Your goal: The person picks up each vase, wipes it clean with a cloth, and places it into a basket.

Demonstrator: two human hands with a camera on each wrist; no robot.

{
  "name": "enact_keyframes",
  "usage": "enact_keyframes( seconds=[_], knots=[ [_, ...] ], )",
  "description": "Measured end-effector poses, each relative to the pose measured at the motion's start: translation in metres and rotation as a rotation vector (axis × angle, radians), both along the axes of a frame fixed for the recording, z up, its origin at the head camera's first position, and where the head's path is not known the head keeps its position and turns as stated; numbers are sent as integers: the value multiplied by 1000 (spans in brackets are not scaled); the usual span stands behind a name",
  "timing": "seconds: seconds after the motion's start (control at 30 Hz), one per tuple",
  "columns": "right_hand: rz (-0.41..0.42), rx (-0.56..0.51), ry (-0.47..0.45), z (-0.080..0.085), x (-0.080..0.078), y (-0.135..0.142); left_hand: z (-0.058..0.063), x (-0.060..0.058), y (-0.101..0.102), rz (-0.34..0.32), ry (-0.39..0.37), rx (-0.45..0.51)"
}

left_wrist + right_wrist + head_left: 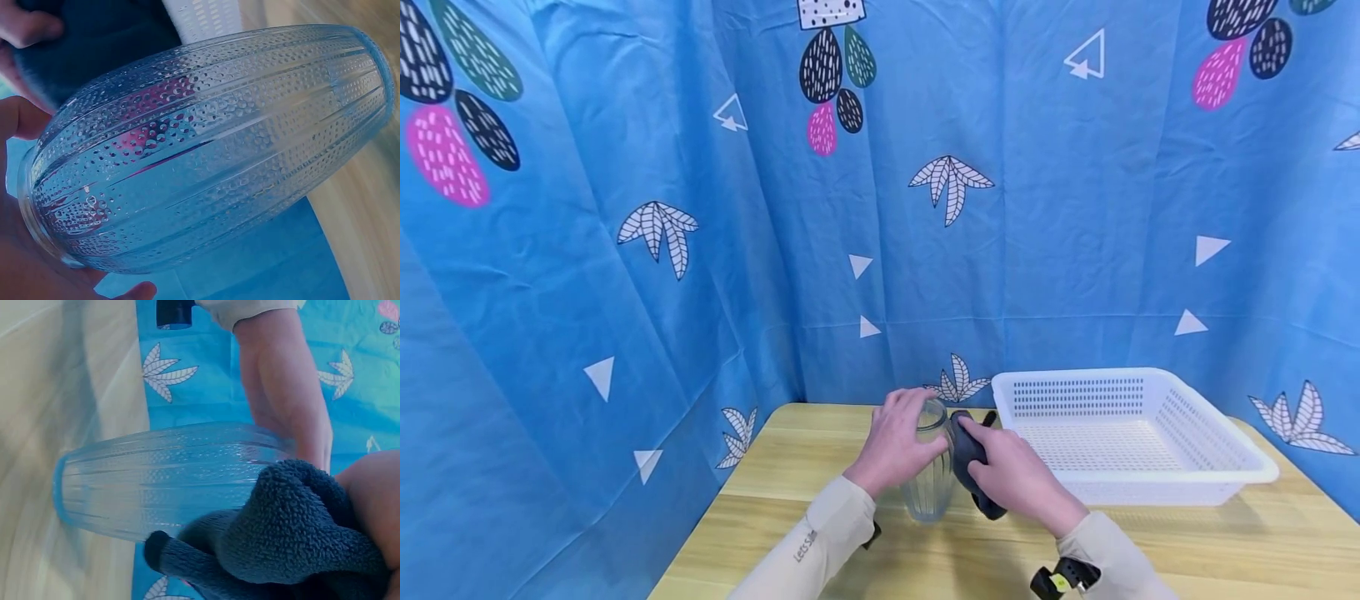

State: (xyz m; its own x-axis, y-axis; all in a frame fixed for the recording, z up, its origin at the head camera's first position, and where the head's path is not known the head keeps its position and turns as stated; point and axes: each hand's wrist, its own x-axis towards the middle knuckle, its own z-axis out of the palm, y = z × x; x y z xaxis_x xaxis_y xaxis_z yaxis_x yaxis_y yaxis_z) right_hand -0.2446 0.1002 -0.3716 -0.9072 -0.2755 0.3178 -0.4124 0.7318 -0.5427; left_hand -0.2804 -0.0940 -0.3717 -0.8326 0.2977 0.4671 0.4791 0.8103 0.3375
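Note:
A clear ribbed glass vase [928, 492] with a dotted texture stands roughly upright in the head view, over the table. My left hand [895, 443] grips it around the neck, close to the rim. On the other side, my right hand [1021, 473] holds a bunched dark grey towel [967, 450] beside the vase's upper side. The right wrist view shows the fuzzy towel [300, 531] overlapping part of the glass. The vase [212, 150] fills most of the left wrist view. Whether its base touches the table cannot be told.
A white perforated plastic basket [1150, 477] sits on the right of the wooden table [805, 442], just beyond my right hand. Behind and to the left hangs a blue patterned curtain [925, 275], meeting the table's edges.

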Motion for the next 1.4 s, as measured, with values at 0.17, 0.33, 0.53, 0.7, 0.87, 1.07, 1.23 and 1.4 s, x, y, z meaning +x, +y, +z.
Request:
enact_keyframes(
  seconds=[0.17, 0.33, 0.53, 0.7, 0.87, 1.07, 1.23, 1.4],
  knots=[
    [-3, -7, 77, 5, 4, -3, 0, 0, -1, -3, 1, 5],
    [27, 25, -12, -4, 1, -5, -1, 0, -2, -6, 11, 3],
    [93, 49, -134, -18, -5, -5, -3, -1, -3, -8, 10, 13],
    [133, 63, -207, -30, -9, -6, -3, -2, -3, 1, 20, 17],
    [146, 114, -261, -42, -13, -6, -3, 0, -3, 22, -1, 18],
    [175, 90, -303, -48, -15, -3, -1, 3, -3, 24, 10, 15],
    [150, 31, -233, -35, -11, 1, 0, 3, -3, -9, 17, 30],
    [57, 19, -105, -11, -3, -1, -2, 2, -3, -19, 5, 45]
  ],
)
